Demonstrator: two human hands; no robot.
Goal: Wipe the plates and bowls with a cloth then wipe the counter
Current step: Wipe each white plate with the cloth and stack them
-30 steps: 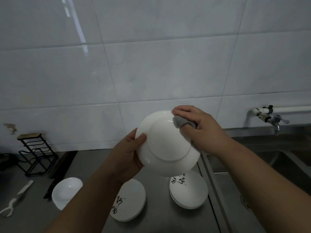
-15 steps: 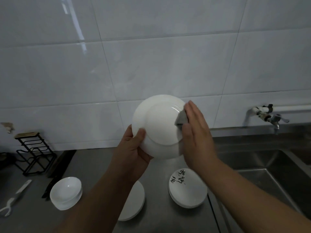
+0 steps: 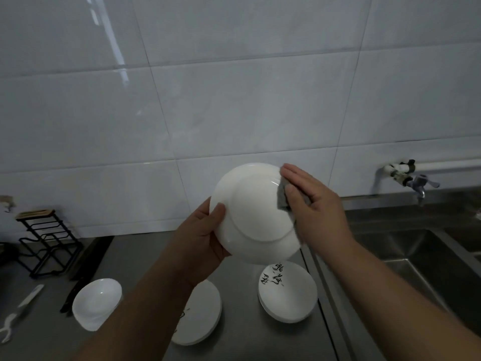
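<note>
Holds plate (image 3: 255, 214) tilted above counter (image 3: 242, 334), underside towards camera, left rim gripped in left hand (image 3: 200, 235), thumb curled over it. Presses cloth (image 3: 282, 198) against plate's right side with right hand (image 3: 317, 207), fingers straight, thumb seemingly on cloth

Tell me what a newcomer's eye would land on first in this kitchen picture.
The white plate, held up at centre with its underside toward the camera, draws the eye first: the left hand grips its left rim while the right hand presses a grey cloth against its right side. Below, on the steel counter, lie plates with black writing and a white bowl at left.
</note>
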